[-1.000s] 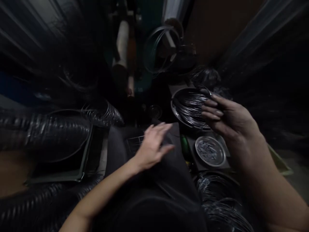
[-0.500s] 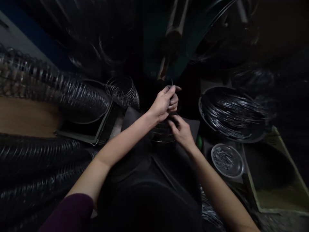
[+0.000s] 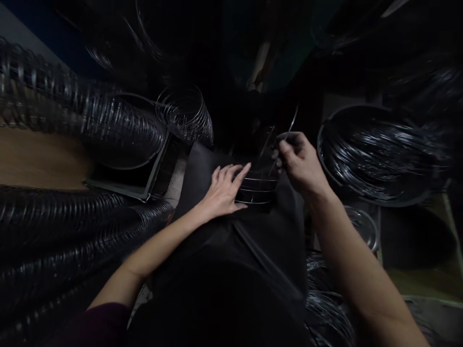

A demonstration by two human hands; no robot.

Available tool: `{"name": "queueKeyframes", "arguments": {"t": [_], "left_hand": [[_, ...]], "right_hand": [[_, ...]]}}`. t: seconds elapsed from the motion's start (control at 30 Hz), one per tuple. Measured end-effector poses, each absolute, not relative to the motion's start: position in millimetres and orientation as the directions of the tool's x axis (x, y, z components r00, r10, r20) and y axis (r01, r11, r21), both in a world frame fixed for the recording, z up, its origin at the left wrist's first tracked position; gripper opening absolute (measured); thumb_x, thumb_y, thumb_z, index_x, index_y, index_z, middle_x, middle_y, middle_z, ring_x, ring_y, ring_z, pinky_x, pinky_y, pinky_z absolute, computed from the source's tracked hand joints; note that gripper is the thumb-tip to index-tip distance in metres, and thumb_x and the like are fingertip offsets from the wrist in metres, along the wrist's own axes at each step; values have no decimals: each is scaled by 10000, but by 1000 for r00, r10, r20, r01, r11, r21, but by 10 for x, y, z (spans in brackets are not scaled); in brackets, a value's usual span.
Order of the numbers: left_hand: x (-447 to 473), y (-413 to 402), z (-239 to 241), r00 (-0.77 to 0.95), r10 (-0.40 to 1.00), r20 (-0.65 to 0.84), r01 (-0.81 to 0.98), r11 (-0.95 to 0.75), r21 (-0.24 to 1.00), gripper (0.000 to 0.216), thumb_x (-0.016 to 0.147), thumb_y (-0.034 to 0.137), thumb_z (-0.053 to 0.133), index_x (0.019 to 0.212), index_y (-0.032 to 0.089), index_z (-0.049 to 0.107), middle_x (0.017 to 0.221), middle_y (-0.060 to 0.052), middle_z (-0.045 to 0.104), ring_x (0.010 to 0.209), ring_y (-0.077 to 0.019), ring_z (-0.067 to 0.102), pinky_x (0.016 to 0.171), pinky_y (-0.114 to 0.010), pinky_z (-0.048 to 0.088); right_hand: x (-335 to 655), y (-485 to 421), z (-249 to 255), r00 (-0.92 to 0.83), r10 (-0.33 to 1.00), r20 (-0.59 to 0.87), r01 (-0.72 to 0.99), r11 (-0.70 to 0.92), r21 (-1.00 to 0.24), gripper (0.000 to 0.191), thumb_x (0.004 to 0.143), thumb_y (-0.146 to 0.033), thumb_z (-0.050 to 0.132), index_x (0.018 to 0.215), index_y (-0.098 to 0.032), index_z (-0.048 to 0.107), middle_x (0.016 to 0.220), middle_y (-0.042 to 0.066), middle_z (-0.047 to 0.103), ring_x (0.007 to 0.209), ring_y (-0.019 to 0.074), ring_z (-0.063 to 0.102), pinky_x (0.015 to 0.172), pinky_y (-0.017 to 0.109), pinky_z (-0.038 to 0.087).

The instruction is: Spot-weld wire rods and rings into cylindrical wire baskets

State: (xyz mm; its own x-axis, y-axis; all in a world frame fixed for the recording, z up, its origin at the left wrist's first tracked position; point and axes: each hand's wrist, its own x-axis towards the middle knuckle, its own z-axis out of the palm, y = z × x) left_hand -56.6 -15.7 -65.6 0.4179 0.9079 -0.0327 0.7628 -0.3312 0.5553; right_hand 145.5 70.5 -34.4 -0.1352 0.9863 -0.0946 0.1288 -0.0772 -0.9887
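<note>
A small wire frame (image 3: 257, 187) of thin parallel wires lies on the dark cloth over my lap (image 3: 231, 250). My left hand (image 3: 223, 192) rests flat on the frame's left side, fingers spread, pressing it down. My right hand (image 3: 299, 161) is just right of the frame, fingers pinched on a thin metal wire (image 3: 291, 121) that rises up and to the right from the fingertips. The scene is dim.
A dark bowl of wire pieces (image 3: 376, 154) sits at the right, with a small glass dish (image 3: 363, 226) below it. Long wire spiral coils (image 3: 83, 120) lie at the left over a dark tray (image 3: 144, 185). More wire loops (image 3: 325, 313) are at the lower right.
My left hand dropped from holding a wire upright to lying flat on the frame. My right hand rose from the frame and now pinches a wire. The view tilted downward.
</note>
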Motion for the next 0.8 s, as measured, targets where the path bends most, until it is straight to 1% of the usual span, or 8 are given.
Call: {"name": "queueKeyframes", "arguments": {"t": [0.07, 0.13, 0.23, 0.33, 0.47, 0.63, 0.73, 0.8], "left_hand": [[-562, -76, -678, 451, 892, -25, 762, -371, 531, 786, 678, 376, 698, 1346, 146, 353, 1254, -154, 465, 1218, -335, 399, 1098, -586, 159], [-666, 55, -657, 518, 855, 0, 711, -431, 555, 660, 667, 303, 679, 1252, 135, 424, 1187, -138, 498, 1163, -316, 442, 1099, -585, 170], [-878, 227, -605, 599, 800, 41, 616, -493, 614, 626, 662, 223, 646, 1238, 142, 416, 1203, -131, 481, 1155, -294, 446, 1060, -517, 308], [-942, 296, -561, 604, 795, 60, 613, -511, 602, 695, 675, 225, 637, 1311, 154, 365, 1199, -125, 470, 1120, -285, 458, 989, -451, 402], [-848, 320, -555, 595, 794, 120, 637, -558, 531, 781, 670, 320, 665, 1352, 142, 327, 1162, -128, 498, 1099, -305, 474, 1037, -507, 329], [-829, 369, -676, 568, 808, 154, 626, -546, 557, 712, 659, 270, 652, 1300, 133, 373, 1233, -154, 475, 1180, -306, 446, 1026, -478, 353], [-819, 360, -779, 546, 824, 150, 649, -530, 546, 733, 647, 241, 641, 1321, 157, 363, 1266, -157, 437, 1259, -327, 370, 1087, -556, 240], [-796, 362, -825, 521, 842, 143, 659, -503, 559, 747, 637, 229, 638, 1327, 166, 359, 1223, -143, 452, 1221, -326, 399, 1094, -599, 190]], "right_hand": [[1424, 700, -290, -184, 975, -125, 101, -108, -989, 389, 728, -479, 702, 982, -229, 545, 645, -42, 529, 500, 77, 495, 422, 180, 397], [1388, 698, -238, -211, 968, -139, 99, -120, -988, 405, 709, -471, 721, 977, -210, 567, 653, -40, 534, 508, 71, 498, 419, 171, 398], [1332, 726, -191, -217, 967, -135, 85, -119, -989, 399, 745, -488, 682, 994, -192, 583, 663, -34, 540, 490, 57, 483, 401, 161, 380], [1252, 772, -173, -213, 971, -111, 53, -102, -993, 410, 759, -508, 661, 1005, -190, 581, 663, -40, 536, 479, 50, 477, 401, 160, 386], [1121, 823, -162, -196, 974, -112, 35, -107, -994, 410, 743, -520, 667, 964, -188, 574, 633, -48, 521, 472, 56, 486, 409, 173, 409], [1022, 855, -250, -211, 964, -164, 35, -160, -986, 448, 692, -503, 704, 965, -195, 527, 575, -75, 506, 451, 71, 492, 411, 191, 407], [1039, 897, -328, -172, 972, -160, 51, -154, -987, 438, 677, -470, 709, 955, -196, 511, 563, -87, 507, 458, 67, 485, 429, 187, 398], [1079, 962, -343, -135, 980, -149, 49, -144, -988, 427, 681, -460, 699, 959, -194, 514, 591, -80, 524, 473, 62, 484, 434, 182, 388]]}}
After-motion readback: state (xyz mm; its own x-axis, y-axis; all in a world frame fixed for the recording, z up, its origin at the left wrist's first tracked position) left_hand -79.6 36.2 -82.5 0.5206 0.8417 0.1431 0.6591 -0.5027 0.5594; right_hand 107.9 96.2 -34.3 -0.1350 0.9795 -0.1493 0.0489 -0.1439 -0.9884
